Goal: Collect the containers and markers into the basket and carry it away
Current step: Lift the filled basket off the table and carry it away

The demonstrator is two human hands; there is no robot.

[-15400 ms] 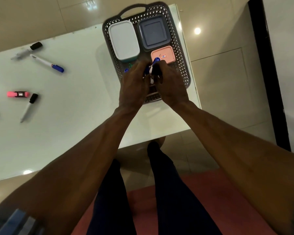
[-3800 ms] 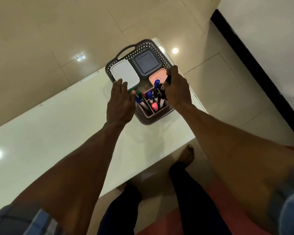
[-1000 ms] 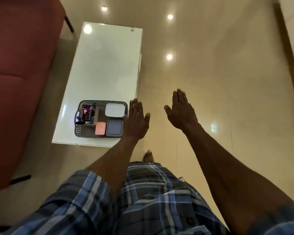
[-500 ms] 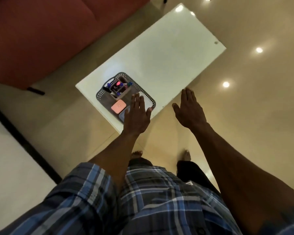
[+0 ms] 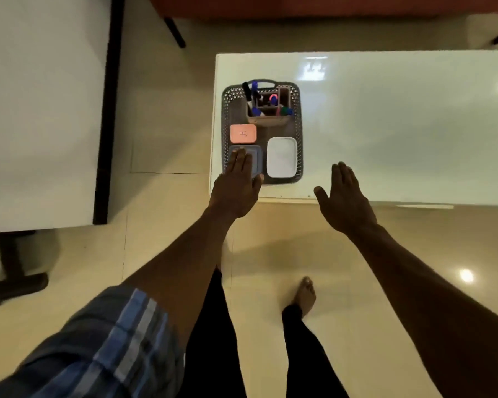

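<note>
A dark perforated basket stands on the left end of the white table. Inside it are a brown holder full of markers, a pink container, a white container and a grey-blue container. My left hand is stretched out flat, its fingers in front of the grey-blue container and the basket's near left corner. My right hand is open with fingers spread, to the right of the basket over the table's near edge. Neither hand holds anything.
A white panel with a black edge fills the left. A red sofa with black legs stands behind the table. Glossy tiled floor lies below, with my bare foot and dark trousers.
The view has swung round, so the basket now lies straight ahead with its near short end facing me. Both hands stay outstretched and empty, now on either side of that end.
</note>
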